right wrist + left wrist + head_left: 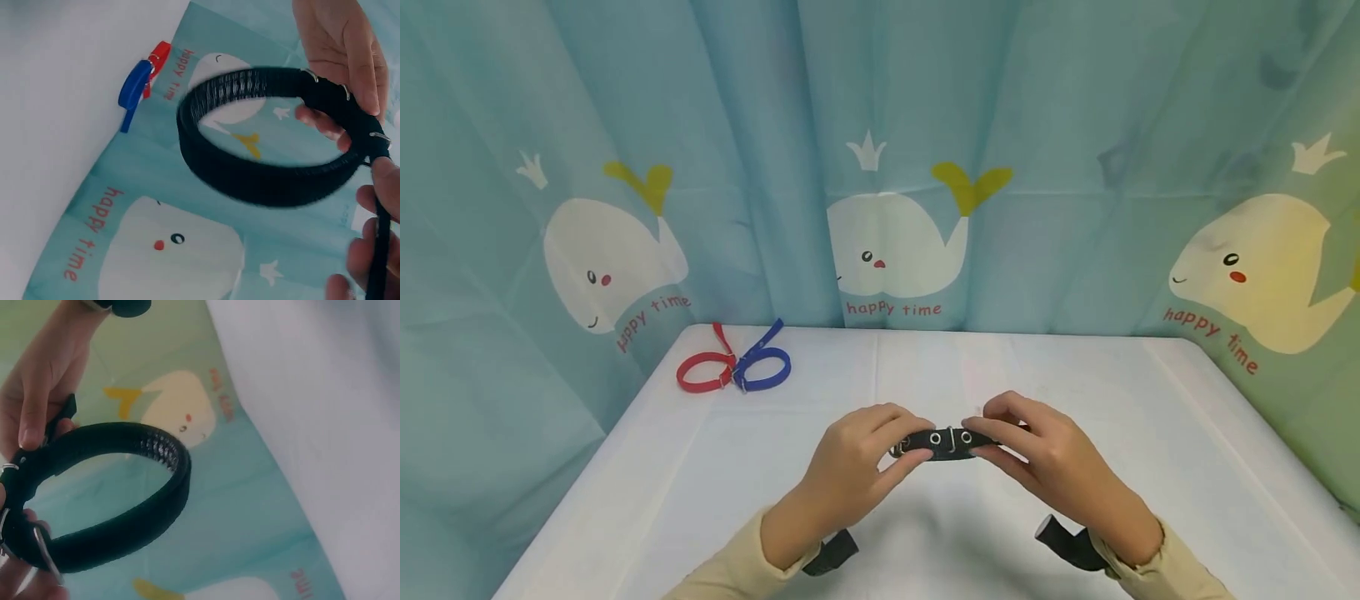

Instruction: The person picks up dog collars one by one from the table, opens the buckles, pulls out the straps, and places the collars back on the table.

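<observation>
A black collar [951, 454] with metal eyelets and a buckle prong is held up in front of me. My left hand [850, 458] pinches its left end between thumb and fingers, beside a metal ring. On the other side my right hand [1048, 454] pinches it just right of the eyelets. Both wrist views show the collar [262, 187] closed into a loop, with a ribbed, shiny inner face. Its loose strap end [379, 250] runs down along the right hand's fingers in the right wrist view.
A red collar [702, 388] and a blue collar [767, 383] lie side by side at the back left of the white table [625, 508]. Behind the table hangs a blue-green curtain [737, 167] printed with whales. Black straps [831, 554] circle both wrists.
</observation>
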{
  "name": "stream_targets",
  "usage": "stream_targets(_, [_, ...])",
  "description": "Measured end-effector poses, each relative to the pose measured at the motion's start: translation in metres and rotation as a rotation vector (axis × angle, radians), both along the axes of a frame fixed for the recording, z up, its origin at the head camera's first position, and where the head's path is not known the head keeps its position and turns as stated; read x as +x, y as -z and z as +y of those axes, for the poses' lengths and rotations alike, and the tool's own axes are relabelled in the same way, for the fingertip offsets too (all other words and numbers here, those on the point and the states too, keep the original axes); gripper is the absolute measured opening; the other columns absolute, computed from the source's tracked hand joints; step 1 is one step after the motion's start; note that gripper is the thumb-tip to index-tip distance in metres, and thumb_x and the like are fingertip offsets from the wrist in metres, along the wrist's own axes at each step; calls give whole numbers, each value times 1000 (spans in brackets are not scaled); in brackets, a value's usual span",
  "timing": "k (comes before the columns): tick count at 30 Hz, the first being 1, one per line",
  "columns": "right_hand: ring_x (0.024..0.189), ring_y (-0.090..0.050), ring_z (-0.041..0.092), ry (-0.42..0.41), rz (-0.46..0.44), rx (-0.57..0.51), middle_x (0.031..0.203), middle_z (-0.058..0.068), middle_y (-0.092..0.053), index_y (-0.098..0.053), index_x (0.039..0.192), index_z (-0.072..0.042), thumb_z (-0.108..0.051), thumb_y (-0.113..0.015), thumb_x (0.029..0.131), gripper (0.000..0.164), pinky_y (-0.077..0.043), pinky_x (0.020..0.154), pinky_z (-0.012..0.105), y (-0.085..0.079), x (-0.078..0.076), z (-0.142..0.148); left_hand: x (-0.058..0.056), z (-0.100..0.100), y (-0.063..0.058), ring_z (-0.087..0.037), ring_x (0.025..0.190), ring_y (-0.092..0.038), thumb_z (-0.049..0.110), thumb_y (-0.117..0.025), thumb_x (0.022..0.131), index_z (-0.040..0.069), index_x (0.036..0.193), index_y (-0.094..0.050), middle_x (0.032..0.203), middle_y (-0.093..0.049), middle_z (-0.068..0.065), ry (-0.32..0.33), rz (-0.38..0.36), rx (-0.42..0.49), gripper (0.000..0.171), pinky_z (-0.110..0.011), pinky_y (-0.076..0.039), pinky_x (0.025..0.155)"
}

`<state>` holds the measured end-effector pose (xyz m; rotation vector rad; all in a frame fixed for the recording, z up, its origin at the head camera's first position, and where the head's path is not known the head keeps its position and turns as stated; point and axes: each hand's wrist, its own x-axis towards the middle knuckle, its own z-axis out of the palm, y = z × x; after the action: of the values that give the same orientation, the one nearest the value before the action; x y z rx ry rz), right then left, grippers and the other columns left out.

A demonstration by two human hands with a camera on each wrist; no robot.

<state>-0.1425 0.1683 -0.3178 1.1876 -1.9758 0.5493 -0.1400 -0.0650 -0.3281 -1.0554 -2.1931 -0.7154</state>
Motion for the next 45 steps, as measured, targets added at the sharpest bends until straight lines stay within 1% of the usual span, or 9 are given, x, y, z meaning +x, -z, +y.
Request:
stream_targets(7, [63,-52,7,-109,-8,-37,87,4,-58,-69,97,-1,-24,-52,96,29,-42,58,8,7,3,-10,-1,7,-3,-7,79,-64,16,-81,72,11,90,-69,84,-69,3,52,201,3,22,-19,-52,75])
stream_targets(13, [61,-52,7,-139,28,-86,88,7,-58,-68,99,3,-20,-54,95,27,-41,57,7,12,2,-18,-2,10,-5,-7,77,-64,15,-84,68,10,89,-71,83,-69,2,52,269,-10,25,-20,-52,75])
stream_targets(17, [62,-53,8,-46,32,-49,87,5,-59,-68,101,0,-26,-53,95,30,-42,56,10,10,1,-12,-3,6,-7,-8,76,-64,16,-84,67,10,88,-72,82,-69,2,10,260,5,26,-21,-53,74])
stream_targets(21, [62,-52,8,28,11,-48,86,4,-61,-70,99,-2,-29,-50,97,34,-40,54,10,7,-1,-2,-4,2,-7,-10,77,-63,14,-85,66,10,88,-71,83,-69,1,-25,209,41,26,-22,-53,74])
stream_targets(27, [63,-54,9,-65,90,-78,86,8,-61,-69,97,3,-21,-51,97,30,-41,55,9,10,-1,-9,-4,10,-5,-9,79,-64,13,-82,70,8,90,-70,85,-69,0,44,242,12,24,-21,-52,77])
stream_targets(30, [63,-53,10,-101,125,-107,85,9,-60,-69,95,4,-19,-52,97,29,-42,55,10,11,-1,-15,-3,14,-4,-9,79,-64,13,-81,72,7,90,-69,86,-68,0,57,236,3,22,-20,-52,77])
stream_targets(35, [61,-53,10,-81,141,-120,83,8,-61,-70,93,4,-20,-52,97,30,-41,54,11,11,-1,-18,-2,16,-4,-10,80,-63,12,-80,72,8,90,-69,88,-67,0,58,204,8,22,-20,-52,78])
stream_targets(42, [67,-56,13,26,122,-90,85,6,-62,-70,98,-1,-26,-51,96,31,-41,55,14,7,0,-4,-2,17,-6,-11,80,-63,13,-81,72,7,92,-69,88,-68,-1,40,197,14,24,-21,-52,78])
stream_targets(45, [68,-56,14,24,137,-95,84,6,-63,-71,95,-1,-26,-51,97,32,-41,57,16,6,-1,-1,-3,18,-6,-11,81,-62,12,-81,72,7,92,-69,88,-67,-1,47,192,8,24,-21,-52,79])
